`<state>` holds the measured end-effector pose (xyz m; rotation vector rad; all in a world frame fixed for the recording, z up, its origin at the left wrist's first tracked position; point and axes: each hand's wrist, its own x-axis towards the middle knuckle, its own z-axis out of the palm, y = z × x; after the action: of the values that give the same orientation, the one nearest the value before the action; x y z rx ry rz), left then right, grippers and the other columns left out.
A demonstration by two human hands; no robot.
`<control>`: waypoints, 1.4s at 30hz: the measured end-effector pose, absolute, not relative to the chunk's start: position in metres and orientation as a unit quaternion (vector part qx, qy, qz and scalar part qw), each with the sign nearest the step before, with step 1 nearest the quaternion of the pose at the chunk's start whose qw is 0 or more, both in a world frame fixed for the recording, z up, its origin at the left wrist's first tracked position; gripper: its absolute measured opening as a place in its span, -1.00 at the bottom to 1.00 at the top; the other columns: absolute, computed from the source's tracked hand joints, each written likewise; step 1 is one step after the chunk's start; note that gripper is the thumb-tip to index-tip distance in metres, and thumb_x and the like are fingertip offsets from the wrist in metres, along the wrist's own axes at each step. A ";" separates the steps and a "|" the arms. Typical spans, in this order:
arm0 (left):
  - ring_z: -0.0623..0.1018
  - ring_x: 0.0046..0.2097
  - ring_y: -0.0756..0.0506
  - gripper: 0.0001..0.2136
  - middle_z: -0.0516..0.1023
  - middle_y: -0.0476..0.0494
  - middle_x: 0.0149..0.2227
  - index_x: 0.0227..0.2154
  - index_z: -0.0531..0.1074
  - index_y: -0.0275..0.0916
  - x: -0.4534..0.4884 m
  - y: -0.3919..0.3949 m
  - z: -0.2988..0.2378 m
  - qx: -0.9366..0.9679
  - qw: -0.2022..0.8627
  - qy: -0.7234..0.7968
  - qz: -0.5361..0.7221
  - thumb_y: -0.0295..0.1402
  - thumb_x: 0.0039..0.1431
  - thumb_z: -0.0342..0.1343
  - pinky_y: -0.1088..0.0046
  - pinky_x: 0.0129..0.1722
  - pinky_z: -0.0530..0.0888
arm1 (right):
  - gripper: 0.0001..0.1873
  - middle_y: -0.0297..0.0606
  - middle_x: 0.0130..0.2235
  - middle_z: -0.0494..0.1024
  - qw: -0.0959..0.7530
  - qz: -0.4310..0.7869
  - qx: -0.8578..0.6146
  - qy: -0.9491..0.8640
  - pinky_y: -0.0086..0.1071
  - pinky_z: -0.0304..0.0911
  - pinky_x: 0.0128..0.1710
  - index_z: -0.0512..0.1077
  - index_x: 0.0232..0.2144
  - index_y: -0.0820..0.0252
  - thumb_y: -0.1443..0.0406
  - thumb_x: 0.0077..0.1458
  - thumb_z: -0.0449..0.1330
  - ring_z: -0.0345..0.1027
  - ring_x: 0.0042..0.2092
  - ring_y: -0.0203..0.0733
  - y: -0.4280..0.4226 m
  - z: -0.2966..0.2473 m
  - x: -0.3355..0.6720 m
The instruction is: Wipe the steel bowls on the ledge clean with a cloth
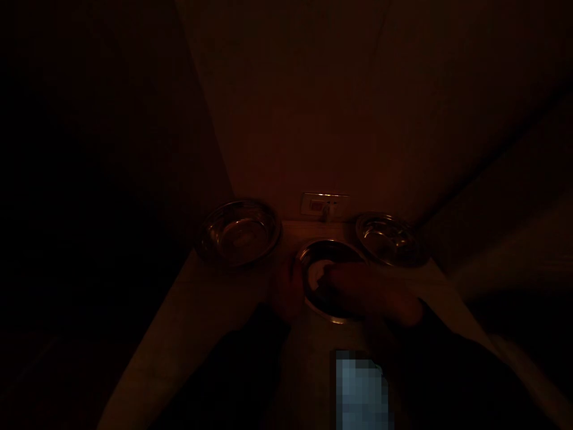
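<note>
3 glossy metal bowls (329,254); matt counter (210,310).

Dark long sleeves (452,364) end at the bare left hand (286,294) and right hand (371,292).

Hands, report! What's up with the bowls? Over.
Left hand at rim of middle steel bowl. Right hand over it, by something white. Grips too dark to tell.

On the bench (201,310), the left bowl (239,233) and right bowl (389,239) stand at the back, the middle bowl (333,254) between them and nearer. Behind it, a socket (324,205) sits on the wall (313,119).
</note>
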<state>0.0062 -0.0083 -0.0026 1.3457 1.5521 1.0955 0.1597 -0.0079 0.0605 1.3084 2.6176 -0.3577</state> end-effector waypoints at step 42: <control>0.47 0.07 -0.18 -0.63 0.50 -0.29 0.05 0.01 0.42 -0.32 0.009 -0.010 0.000 0.511 0.424 0.622 0.415 -0.30 0.26 -0.14 0.26 0.09 0.34 | -0.78 -0.01 -0.27 0.59 0.105 -0.091 0.485 0.863 -0.36 0.29 -0.31 0.53 -0.29 0.29 0.40 0.12 0.07 0.50 -0.26 -0.08 -0.003 0.061 0.162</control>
<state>0.0087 -0.0101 -0.0005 1.2776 1.5570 1.0388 0.1617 -0.0034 0.0615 1.4306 2.5453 -0.2672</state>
